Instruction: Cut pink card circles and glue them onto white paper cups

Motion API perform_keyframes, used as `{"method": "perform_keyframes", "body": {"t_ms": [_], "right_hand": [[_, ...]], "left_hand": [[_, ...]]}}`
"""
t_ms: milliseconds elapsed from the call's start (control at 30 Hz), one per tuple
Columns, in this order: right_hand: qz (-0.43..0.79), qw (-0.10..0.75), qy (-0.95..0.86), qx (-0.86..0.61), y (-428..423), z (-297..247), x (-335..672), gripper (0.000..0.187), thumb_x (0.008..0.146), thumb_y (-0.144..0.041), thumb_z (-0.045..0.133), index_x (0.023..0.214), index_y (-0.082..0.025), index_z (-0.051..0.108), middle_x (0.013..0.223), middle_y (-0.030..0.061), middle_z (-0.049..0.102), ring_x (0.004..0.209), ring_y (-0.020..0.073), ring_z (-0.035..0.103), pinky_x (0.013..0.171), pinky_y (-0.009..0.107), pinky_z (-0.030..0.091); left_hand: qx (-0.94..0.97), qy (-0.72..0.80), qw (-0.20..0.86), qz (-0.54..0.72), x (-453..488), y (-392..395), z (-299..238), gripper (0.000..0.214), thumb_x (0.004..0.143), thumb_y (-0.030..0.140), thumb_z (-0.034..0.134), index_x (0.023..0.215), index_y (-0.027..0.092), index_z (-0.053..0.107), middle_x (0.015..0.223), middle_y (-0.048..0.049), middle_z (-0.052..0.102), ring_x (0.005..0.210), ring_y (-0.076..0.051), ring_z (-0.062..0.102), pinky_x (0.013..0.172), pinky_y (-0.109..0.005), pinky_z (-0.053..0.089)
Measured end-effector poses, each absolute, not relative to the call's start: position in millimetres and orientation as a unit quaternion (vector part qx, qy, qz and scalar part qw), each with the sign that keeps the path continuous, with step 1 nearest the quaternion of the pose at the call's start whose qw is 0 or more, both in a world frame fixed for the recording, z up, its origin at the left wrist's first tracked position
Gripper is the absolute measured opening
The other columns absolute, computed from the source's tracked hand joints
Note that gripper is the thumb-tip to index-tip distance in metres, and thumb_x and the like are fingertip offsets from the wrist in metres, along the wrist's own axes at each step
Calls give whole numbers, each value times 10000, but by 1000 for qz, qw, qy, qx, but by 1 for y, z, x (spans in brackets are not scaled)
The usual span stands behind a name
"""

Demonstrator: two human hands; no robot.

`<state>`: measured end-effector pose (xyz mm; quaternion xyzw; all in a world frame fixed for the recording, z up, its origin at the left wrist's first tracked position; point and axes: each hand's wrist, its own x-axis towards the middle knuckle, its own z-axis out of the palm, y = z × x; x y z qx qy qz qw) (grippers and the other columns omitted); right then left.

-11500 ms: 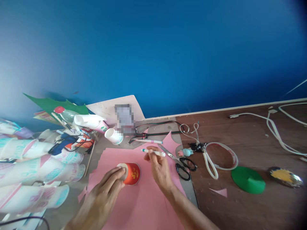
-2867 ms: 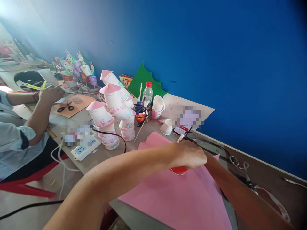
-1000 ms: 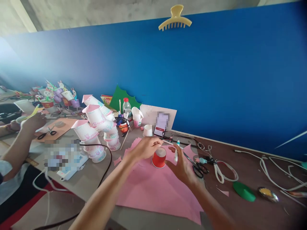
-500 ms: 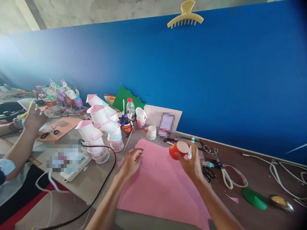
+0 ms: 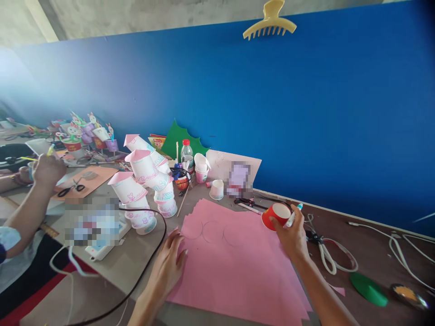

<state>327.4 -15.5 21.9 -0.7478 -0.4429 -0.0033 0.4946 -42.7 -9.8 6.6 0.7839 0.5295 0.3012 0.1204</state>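
Pink paper sheets (image 5: pixel 231 276) lie stacked in front of me, with several pencil-like curved lines near the top. My left hand (image 5: pixel 170 260) rests at the left edge of the paper, fingers stretched out and apart, holding nothing. Over the upper right part of the paper, my right hand (image 5: pixel 292 237) grips a red paper cup (image 5: pixel 268 215), tilted with its white round face turned up. The same hand also holds a white marker (image 5: pixel 292 217) with a blue-green end, tucked between the fingers beside the cup.
Stacked white paper cups with pink cone tops (image 5: pixel 141 165) stand left, near a power strip (image 5: pixel 108 242) and black cable. A white cup (image 5: pixel 216 189) and bottle (image 5: pixel 186 154) are behind the paper. White cables (image 5: pixel 328 258) lie right. A co-worker's hand (image 5: pixel 49 170) works far left.
My right hand has moved right with the red paper cup and marker. The left hand has drawn back toward me and left, its fingers uncurling, and more of the drawn curves now show.
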Motion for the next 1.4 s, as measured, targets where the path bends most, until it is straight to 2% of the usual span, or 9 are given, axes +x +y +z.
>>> {"method": "perform_keyframes", "body": {"t_ms": [167, 433, 600, 733, 867, 1033, 1200, 1400], "right_hand": [[-24, 486, -458, -744, -3, 18, 331, 735, 702, -517, 577, 1314, -172, 361, 1294, 193, 472, 1123, 363, 506, 851, 482, 435], [-9, 456, -470, -756, 10, -1, 341, 694, 698, -505, 547, 1278, -148, 411, 1243, 191, 524, 1057, 351, 550, 819, 467, 461], [-18, 444, -480, -756, 7, -3, 352, 655, 713, -504, 551, 1266, -177, 424, 1218, 158, 547, 1040, 334, 563, 815, 454, 468], [-27, 432, -497, -752, 11, 1, 362, 607, 709, -467, 560, 1244, -204, 443, 1187, 134, 567, 1034, 326, 570, 824, 456, 467], [-41, 428, -509, -745, 19, 7, 372, 576, 720, -437, 551, 1237, -203, 451, 1179, 130, 580, 1047, 323, 567, 851, 460, 464], [-64, 424, -520, -739, 29, 14, 379, 572, 742, -418, 540, 1254, -185, 434, 1227, 151, 563, 1101, 328, 543, 891, 485, 448], [-68, 410, -557, -719, 40, 13, 380, 577, 753, -409, 534, 1257, -146, 431, 1226, 176, 555, 1126, 334, 529, 923, 492, 434], [-66, 405, -576, -707, 53, 4, 380, 602, 764, -409, 531, 1279, -124, 402, 1250, 193, 528, 1145, 333, 515, 931, 484, 436]], "left_hand": [[771, 550, 136, 291, -48, -12, 4, 437, 808, 224, 413, 1236, 161, 470, 1304, -161, 511, 1215, -270, 483, 1000, -435, 418], [718, 572, 233, 319, -42, -9, 13, 367, 811, 261, 432, 1159, 179, 517, 1199, -122, 593, 1106, -242, 560, 948, -406, 450], [634, 582, 325, 392, -41, 0, 18, 391, 776, 348, 492, 1123, 172, 531, 1082, -117, 648, 922, -229, 645, 813, -372, 512], [600, 585, 378, 393, -39, 13, 22, 432, 730, 411, 521, 1081, 161, 515, 937, -101, 694, 864, -233, 662, 746, -347, 518], [642, 600, 342, 334, -37, 25, 28, 415, 756, 428, 489, 1072, 160, 516, 792, -53, 683, 755, -210, 646, 681, -314, 485], [693, 617, 279, 249, -36, 38, 33, 314, 792, 383, 471, 1024, 186, 550, 740, -7, 629, 689, -172, 598, 641, -261, 426], [683, 637, 283, 217, -35, 49, 28, 385, 785, 343, 485, 1127, 168, 515, 729, -2, 618, 682, -174, 603, 592, -238, 404], [687, 630, 314, 182, -31, 48, 29, 251, 803, 309, 453, 996, 202, 574, 763, -9, 656, 684, -163, 621, 596, -230, 394]]}}
